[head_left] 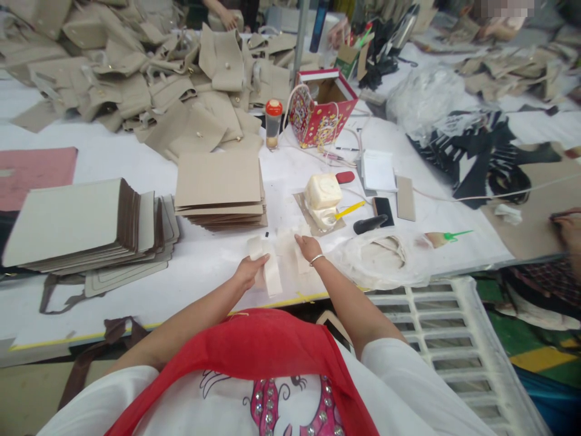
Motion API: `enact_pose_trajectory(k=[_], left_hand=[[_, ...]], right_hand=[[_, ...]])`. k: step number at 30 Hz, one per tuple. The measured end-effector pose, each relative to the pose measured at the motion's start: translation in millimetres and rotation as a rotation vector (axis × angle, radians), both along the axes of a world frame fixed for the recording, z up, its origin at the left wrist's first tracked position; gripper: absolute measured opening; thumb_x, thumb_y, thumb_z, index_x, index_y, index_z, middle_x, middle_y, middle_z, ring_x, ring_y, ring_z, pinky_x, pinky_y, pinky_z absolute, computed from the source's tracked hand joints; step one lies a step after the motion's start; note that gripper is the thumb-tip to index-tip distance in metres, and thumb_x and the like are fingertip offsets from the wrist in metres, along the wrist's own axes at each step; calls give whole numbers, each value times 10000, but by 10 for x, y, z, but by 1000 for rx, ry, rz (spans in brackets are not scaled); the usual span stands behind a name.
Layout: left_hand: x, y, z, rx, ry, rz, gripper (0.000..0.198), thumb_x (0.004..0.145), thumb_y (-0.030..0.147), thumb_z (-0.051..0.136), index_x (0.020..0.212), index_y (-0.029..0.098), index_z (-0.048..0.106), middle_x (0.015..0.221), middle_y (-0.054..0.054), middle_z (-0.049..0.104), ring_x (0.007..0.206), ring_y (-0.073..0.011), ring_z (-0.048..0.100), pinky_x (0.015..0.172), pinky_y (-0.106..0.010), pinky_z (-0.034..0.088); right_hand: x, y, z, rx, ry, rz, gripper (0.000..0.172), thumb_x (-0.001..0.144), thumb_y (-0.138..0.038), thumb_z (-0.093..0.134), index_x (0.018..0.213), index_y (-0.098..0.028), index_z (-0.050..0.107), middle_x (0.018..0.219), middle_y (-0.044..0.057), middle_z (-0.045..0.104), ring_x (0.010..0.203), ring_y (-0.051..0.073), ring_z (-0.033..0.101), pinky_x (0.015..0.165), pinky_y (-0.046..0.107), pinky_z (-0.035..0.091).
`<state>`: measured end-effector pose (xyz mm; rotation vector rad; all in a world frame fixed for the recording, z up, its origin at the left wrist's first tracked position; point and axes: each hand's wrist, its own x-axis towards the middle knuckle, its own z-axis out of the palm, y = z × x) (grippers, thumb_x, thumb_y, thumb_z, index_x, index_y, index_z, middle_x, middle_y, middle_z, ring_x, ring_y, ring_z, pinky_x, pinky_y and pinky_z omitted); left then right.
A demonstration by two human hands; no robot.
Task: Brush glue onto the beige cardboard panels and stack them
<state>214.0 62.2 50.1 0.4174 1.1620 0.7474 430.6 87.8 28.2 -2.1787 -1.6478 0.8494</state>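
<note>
My left hand [248, 271] rests on a long pale strip of material [272, 274], its fingers curled over the strip near a folded end [255, 247]. My right hand [308, 247], with a thin metal bangle [316, 260] at the wrist, presses down on a second pale strip [285, 242]. Both strips lie on the white worktable [213, 284] in front of me. Nearest my hands stand a stack of beige panels [218, 181] and a cream lump of glue or wax [322, 191] on a clear sheet. Whether either hand grips firmly is hidden.
A taller stack of brown-edged panels [68, 224] lies left, with heaped beige bag pieces [136, 79] behind. A red patterned box [320, 109], a red-lidded jar [273, 124] and a white plastic grid [454, 339] stand nearby. A co-worker's hand [567, 224] shows at the right edge.
</note>
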Motion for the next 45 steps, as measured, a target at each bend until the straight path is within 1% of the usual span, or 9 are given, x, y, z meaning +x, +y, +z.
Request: enact_pose_trajectory(k=[5, 13, 17, 21, 26, 30, 34, 38, 45], left_hand=[[-26, 21, 65, -29, -96, -56, 396, 535, 242, 795, 870, 100, 640, 793, -110, 695, 762, -250, 656, 744, -384, 522], [191, 246, 293, 21, -346, -198, 440, 570, 220, 773, 963, 78, 635, 880, -145, 687, 863, -277, 639, 814, -411, 495], [160, 287, 228, 7, -268, -63, 427, 546, 203, 782, 929, 88, 632, 839, -120, 694, 834, -264, 646, 812, -408, 501], [64, 232, 156, 10, -211, -22, 414, 544, 192, 780, 917, 102, 625, 840, -106, 695, 826, -248, 650, 799, -399, 509], [99, 148, 172, 8, -151, -33, 443, 487, 183, 806, 884, 89, 634, 813, -112, 696, 777, -260, 656, 756, -412, 520], [177, 149, 142, 70, -51, 4, 421, 497, 209, 804, 874, 106, 647, 827, -107, 699, 783, -258, 655, 734, -378, 523], [232, 164, 87, 142, 35, 22, 395, 517, 252, 796, 856, 107, 652, 833, -110, 699, 761, -251, 654, 688, -345, 527], [257, 168, 96, 113, -53, 1, 404, 524, 250, 792, 867, 100, 640, 825, -120, 697, 745, -249, 654, 694, -358, 524], [271, 171, 134, 74, -128, -76, 457, 453, 171, 809, 869, 94, 633, 774, -105, 695, 703, -249, 651, 683, -384, 520]], right_hand=[[-30, -22, 83, 47, 95, 59, 227, 822, -297, 442, 903, -193, 628, 898, 26, 649, 840, 140, 548, 715, 229, 377], [-300, -170, 308, 98, 271, 176, 389, 789, -437, 432, 504, -171, 425, 485, -54, 360, 516, 74, 339, 498, 199, 249], [-298, -117, 256, 134, 100, 102, 458, 851, -464, 360, 505, -175, 446, 502, -28, 431, 529, 88, 386, 524, 210, 265], [-182, -29, 160, 56, -64, 55, 377, 898, -425, 323, 829, -182, 603, 759, 40, 616, 710, 131, 535, 633, 215, 330], [-138, -28, 249, 44, -253, -15, 438, 859, -432, 422, 1197, -161, 487, 1136, 151, 551, 963, 205, 536, 752, 264, 360], [-274, -131, 443, 6, 69, 119, 444, 841, -530, 374, 862, -157, 613, 792, 64, 630, 735, 149, 556, 653, 234, 374], [-451, -263, 480, -110, 395, 192, 509, 689, -645, 480, 517, -165, 469, 474, -43, 441, 480, 76, 398, 472, 196, 291], [-467, -340, 421, -119, 501, 29, 500, 716, -620, 451, 478, -185, 388, 434, -44, 388, 447, 75, 366, 426, 204, 272], [-317, -361, 358, -162, 558, 112, 446, 746, -560, 455, 509, -182, 429, 456, -37, 431, 470, 84, 394, 443, 210, 298]])
